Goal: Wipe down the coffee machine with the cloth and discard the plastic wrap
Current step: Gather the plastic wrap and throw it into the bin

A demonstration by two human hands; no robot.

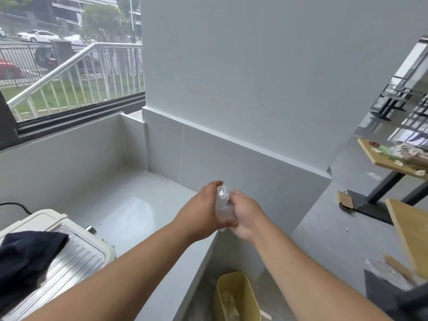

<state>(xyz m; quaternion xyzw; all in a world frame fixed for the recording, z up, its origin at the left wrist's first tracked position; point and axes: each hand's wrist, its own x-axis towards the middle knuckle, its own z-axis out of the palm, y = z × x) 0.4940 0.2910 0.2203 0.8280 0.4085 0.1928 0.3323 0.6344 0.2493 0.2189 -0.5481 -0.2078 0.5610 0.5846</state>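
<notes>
A crumpled wad of clear plastic wrap (222,205) is squeezed between my left hand (203,207) and my right hand (245,212), out over the right end of the white counter (129,205). Both hands close around it. At the lower left stands the cream coffee machine (76,253) with a ribbed metal top. A dark navy cloth (25,258) lies draped over the machine's left part. Below my hands, on the floor, a yellow bin (234,295) stands with clear plastic inside it.
A white wall rises right behind the counter, a window at the left. A black cable (16,206) runs behind the machine. At the right stand wooden tables (391,158) with clutter, a black table base, and loose plastic (384,269) on the grey floor.
</notes>
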